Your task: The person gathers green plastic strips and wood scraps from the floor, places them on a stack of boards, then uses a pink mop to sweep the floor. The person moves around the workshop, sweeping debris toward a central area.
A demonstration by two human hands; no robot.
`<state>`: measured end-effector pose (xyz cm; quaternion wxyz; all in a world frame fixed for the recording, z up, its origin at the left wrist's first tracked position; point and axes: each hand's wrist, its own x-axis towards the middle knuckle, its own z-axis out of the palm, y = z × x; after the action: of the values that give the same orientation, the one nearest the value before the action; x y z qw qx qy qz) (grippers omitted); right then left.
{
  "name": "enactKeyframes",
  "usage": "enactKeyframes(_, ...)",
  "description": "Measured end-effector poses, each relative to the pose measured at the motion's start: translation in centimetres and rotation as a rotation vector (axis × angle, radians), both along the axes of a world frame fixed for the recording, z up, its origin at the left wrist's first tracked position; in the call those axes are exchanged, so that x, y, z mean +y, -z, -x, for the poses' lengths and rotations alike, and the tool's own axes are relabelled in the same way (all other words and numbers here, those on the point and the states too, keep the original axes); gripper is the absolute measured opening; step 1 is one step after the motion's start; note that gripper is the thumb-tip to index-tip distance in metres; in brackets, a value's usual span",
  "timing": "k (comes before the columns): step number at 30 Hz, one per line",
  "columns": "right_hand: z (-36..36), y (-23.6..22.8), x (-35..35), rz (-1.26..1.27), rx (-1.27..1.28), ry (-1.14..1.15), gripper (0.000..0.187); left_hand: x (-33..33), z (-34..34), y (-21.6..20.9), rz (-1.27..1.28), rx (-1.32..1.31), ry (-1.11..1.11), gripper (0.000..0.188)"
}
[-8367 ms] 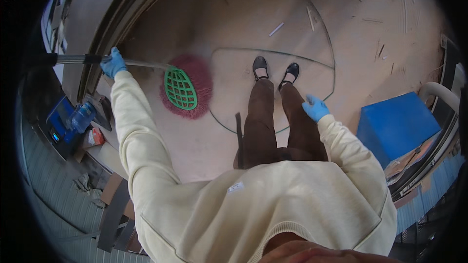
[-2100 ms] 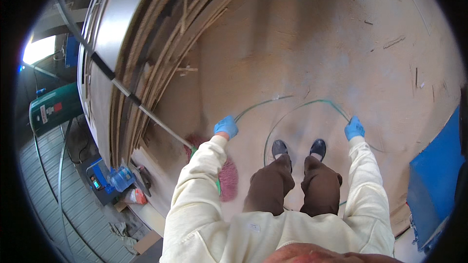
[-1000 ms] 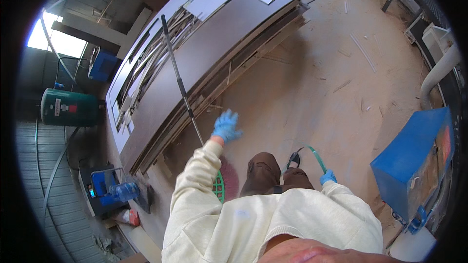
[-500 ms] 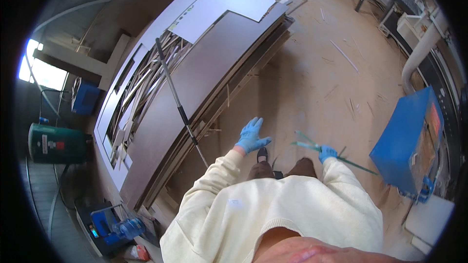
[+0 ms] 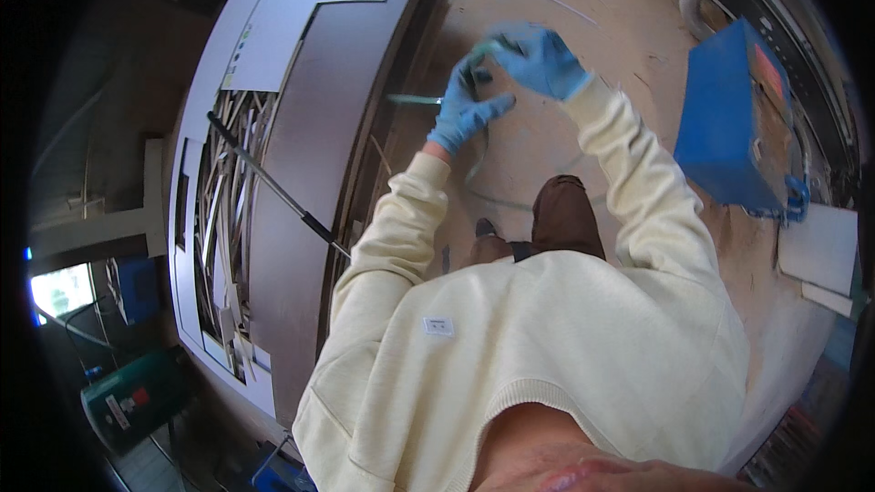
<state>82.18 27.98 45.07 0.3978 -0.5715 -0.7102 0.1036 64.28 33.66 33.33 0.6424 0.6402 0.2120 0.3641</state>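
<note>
A thin green strap [image 5: 416,99] runs through both hands, which wear blue gloves and are raised in front of me. My left hand [image 5: 463,112] closes on it, with a short end sticking out on its left side and the thumb standing off to the right. My right hand [image 5: 540,61], blurred by motion, pinches the strap a little higher and to the right. Between the hands the strap bends in an arc. A loose length of it hangs in a loop below them, toward the floor and my legs.
To the left stands a stack of boards [image 5: 305,146] with wood strips [image 5: 228,191] lying in it. A black and silver pole [image 5: 273,187] leans across the stack. At the right sits a blue box [image 5: 729,114]. Scraps lie on the dusty floor [image 5: 629,118].
Both hands have moved up and closer together. The left hand was open and apart; now it is closed on the strap. The view has turned, and the strap is now bent between the hands.
</note>
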Motion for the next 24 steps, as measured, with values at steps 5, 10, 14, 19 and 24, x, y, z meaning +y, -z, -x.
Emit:
enactKeyframes(5,1.5,-7.7,2.4,-0.041,0.889,-0.109,0.015,-0.8,-5.9,-3.0,0.374,-0.183,0.301,0.07)
enactKeyframes(10,1.3,-11.1,3.2,-0.097,1.25,-0.353,0.012,-5.2,-14.9,-0.8,0.47,-0.23,0.227,0.058)
enactKeyframes(14,-3.8,-11.0,3.6,-0.164,0.671,0.059,0.016,-3.8,-21.3,1.1,0.403,-0.276,0.13,0.048)
enactKeyframes(19,-17.8,-10.6,3.8,-0.368,0.482,0.456,0.025,-4.0,-29.6,-0.5,0.229,-0.311,0.076,0.037)
enactKeyframes(24,-30.9,-9.9,3.3,-0.301,0.664,0.684,0.025,-7.0,-38.2,-5.0,-0.281,-0.057,0.24,0.033)
